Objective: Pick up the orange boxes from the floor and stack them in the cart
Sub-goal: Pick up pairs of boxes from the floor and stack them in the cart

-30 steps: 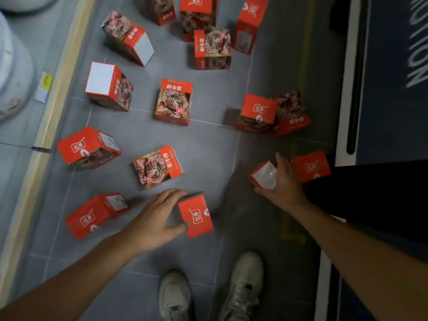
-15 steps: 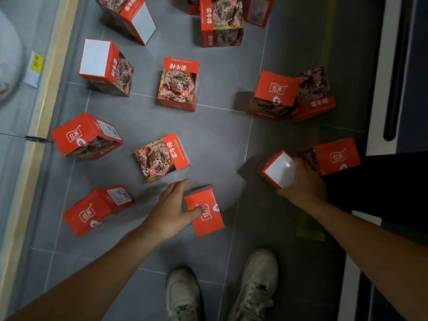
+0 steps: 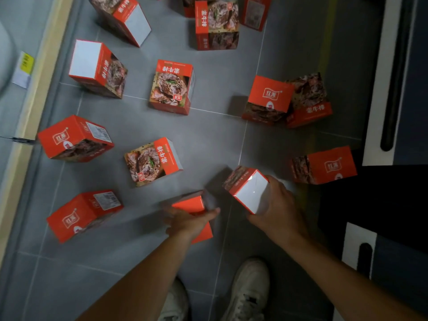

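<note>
Several orange boxes with food pictures lie scattered on the grey tiled floor. My left hand [image 3: 188, 222] grips a small orange box [image 3: 192, 205], which is blurred. My right hand [image 3: 276, 205] holds another box with a white end face [image 3: 251, 192], tilted and raised off the floor. Close by lie a box showing its picture side [image 3: 154, 162], one at the lower left [image 3: 83, 215], and one to the right [image 3: 324, 165]. No cart can be made out with certainty.
A yellow strip [image 3: 34, 93] runs along the floor's left side. A dark surface with a white border [image 3: 379, 89] stands at the right. My white shoes [image 3: 247, 295] are at the bottom, between my arms. More boxes lie toward the top.
Both hands closed on their boxes. The right hand pulled its white-ended box leftward and off the floor; the left hand turned and shifted its box. The camera moved closer to the floor.
</note>
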Demonstrator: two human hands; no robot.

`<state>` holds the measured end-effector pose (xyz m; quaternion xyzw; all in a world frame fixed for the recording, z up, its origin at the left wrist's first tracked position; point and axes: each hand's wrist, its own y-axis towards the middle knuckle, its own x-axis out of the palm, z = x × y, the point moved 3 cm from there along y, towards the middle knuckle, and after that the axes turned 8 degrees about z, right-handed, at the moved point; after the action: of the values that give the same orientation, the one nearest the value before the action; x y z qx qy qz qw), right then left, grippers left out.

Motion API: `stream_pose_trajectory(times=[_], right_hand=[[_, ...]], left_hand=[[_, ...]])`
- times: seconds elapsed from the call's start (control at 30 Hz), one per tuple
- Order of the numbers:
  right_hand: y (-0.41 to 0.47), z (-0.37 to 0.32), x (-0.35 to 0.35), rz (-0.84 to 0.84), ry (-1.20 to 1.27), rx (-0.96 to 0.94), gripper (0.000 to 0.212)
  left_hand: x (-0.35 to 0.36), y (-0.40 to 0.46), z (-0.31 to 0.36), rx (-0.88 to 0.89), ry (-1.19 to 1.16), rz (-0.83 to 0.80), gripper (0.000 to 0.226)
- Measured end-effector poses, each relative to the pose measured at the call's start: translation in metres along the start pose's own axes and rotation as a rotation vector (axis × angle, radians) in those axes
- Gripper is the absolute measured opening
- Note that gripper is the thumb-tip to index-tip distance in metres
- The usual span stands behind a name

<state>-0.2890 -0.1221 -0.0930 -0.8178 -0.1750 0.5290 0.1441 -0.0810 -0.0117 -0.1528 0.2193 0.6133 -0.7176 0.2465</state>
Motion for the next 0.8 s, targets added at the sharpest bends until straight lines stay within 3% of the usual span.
stream_pose_trajectory(times=[0.1, 0.2, 0.43, 0.53, 0.67, 0.8], right_hand=[[-0.001, 0.0, 0.004, 0.022, 0.043, 0.003, 0.094], [-0.004, -0.007, -0.006, 0.05, 0.034, -0.015, 0.088], [-0.029, -0.052, -0.091, 0.061, 0.068, 0.038, 0.081], [-0.05, -0.097, -0.154, 0.084, 0.034, -0.005, 0.08], [-0.084, -0.175, -0.255, 0.087, -0.056, -0.128, 0.099], [-0.122, -0.257, -0.363, 0.109, 0.003, -0.16, 0.099]], left_hand=[[0.015, -0.002, -0.007, 0.012, -0.198, 0.115, 0.102], [0.007, 0.0, -0.01, 0.087, -0.231, 0.176, 0.082], [-0.099, -0.053, 0.021, 0.365, -0.107, 0.107, 0.085], [-0.177, -0.099, 0.051, 0.512, -0.095, 0.101, 0.091], [-0.299, -0.18, 0.095, 0.68, -0.013, 0.134, 0.083], [-0.422, -0.265, 0.129, 0.814, 0.003, 0.133, 0.099]])
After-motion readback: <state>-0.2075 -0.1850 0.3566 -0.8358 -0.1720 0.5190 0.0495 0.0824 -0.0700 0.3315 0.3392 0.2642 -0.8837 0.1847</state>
